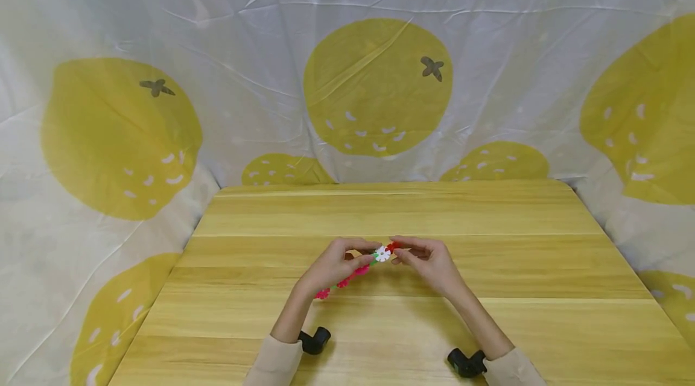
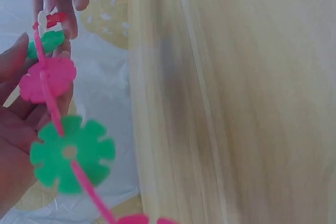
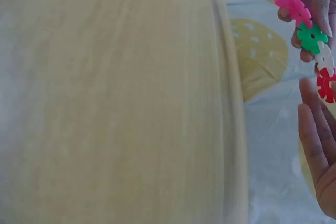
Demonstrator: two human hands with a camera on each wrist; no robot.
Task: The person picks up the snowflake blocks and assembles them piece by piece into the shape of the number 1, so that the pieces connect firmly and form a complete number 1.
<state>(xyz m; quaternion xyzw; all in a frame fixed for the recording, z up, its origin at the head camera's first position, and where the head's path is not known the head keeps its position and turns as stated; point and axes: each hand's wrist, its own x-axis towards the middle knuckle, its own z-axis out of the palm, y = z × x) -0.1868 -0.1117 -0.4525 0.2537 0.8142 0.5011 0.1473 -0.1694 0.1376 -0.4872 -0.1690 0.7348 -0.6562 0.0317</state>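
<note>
A chain of notched, flower-shaped plastic discs slants up between both hands over the table. My left hand [image 1: 338,264] pinches it near the upper end, around a green disc [image 3: 311,37] beside the white disc [image 1: 382,254]. At the tip is a red disc [image 1: 392,246], which my right hand [image 1: 432,262] pinches between thumb and fingers. The lower part trails under the left wrist and ends in a pink disc [image 1: 323,294]. In the left wrist view, a pink disc [image 2: 55,77] and a larger-looking green disc [image 2: 86,156] interlock edge to face.
The wooden table [image 1: 412,208] spreads beneath both hands. A pale cloth [image 1: 488,54] printed with yellow fruit hangs behind and along the sides. Black wrist mounts [image 1: 316,341] stick out inward near both sleeves [image 1: 278,357].
</note>
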